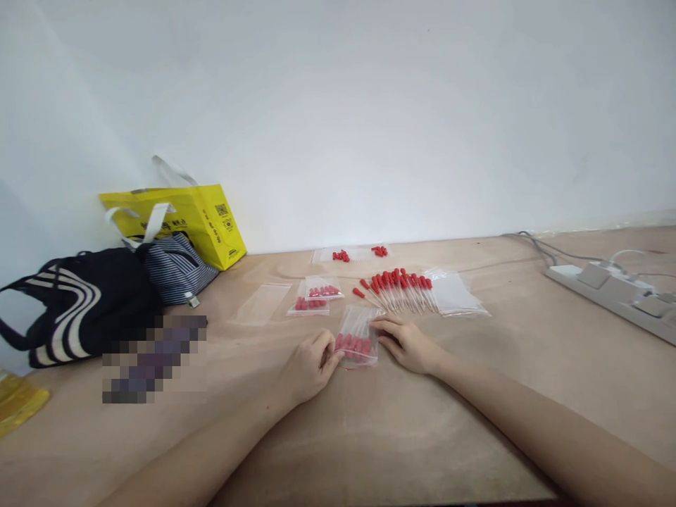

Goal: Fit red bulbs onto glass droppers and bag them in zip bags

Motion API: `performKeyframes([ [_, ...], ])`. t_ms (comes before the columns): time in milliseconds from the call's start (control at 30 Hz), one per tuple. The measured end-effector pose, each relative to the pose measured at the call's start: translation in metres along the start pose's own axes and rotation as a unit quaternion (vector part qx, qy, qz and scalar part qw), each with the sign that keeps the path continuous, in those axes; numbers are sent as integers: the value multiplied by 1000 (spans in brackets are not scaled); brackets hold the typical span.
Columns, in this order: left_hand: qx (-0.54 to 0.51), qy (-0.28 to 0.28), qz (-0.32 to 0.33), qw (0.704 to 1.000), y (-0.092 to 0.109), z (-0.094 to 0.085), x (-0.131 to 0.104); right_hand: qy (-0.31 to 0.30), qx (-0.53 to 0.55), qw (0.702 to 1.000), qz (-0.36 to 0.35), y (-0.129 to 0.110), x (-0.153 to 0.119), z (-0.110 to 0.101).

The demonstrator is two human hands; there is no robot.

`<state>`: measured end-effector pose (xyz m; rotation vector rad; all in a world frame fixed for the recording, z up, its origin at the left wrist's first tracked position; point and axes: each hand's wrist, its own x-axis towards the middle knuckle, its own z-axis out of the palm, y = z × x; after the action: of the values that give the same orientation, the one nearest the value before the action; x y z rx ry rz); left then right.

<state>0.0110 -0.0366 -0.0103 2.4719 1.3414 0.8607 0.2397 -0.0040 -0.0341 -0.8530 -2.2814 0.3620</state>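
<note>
A clear zip bag [353, 360] holding several red-bulbed glass droppers lies on the table in front of me, its zip edge toward me. My left hand [313, 366] pinches its lower left edge between thumb and fingers. On the other side my right hand [405, 343] rests its fingertips on the bag's right edge, with the thumb apart from the fingers. Just beyond, a fanned pile of loose droppers [398, 285] points its red bulbs toward the wall. Left of the pile, two filled zip bags [315, 296] overlap.
Flat clear bags [457, 292] lie right of the pile, and another bag [264, 303] lies to the left. More bagged droppers [359, 255] sit by the wall. A yellow bag [219, 232], a striped pouch [174, 271] and a black bag [100, 303] stand left. A power strip [617, 296] lies right.
</note>
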Motion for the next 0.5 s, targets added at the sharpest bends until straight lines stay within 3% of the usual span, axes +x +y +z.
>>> performKeyframes([
  [200, -60, -23, -16, 998, 3, 0, 3, -30, -24, 999, -6, 1, 1, 1],
  [367, -44, -19, -29, 998, 13, 11, 1, -33, -33, 999, -19, 3, 2, 2],
  [500, -29, -25, -13, 999, 20, 11, 0, -32, -14, 999, -38, -3, -2, -8],
])
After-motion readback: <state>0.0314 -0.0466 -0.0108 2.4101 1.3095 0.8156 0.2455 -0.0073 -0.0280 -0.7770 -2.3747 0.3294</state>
